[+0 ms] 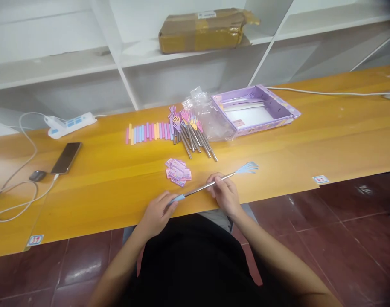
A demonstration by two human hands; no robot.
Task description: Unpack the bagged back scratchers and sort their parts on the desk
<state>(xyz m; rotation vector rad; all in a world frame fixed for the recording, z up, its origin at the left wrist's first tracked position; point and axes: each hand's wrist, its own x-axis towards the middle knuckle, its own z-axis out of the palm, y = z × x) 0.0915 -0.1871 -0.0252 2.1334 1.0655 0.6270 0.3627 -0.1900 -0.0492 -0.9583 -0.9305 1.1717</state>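
Observation:
A back scratcher (199,188) with a blue hand-shaped head, a metal rod and a blue handle lies across both hands at the table's front edge. My left hand (158,213) is closed round its blue handle. My right hand (224,192) grips the metal rod below the head, which points right. Beyond them lies a pile of back scratchers (190,132) with pink, purple, yellow and blue heads. Left of that pile is a row of coloured handle tubes (148,132). Small pink and purple cards (178,172) are heaped nearer my hands.
A purple open box (262,123) holds a few items, with clear plastic bags (211,119) beside it. At the left are a phone (66,158), a power strip (72,124) and cables. A taped carton (201,34) sits on the shelf behind the wooden table (95,192).

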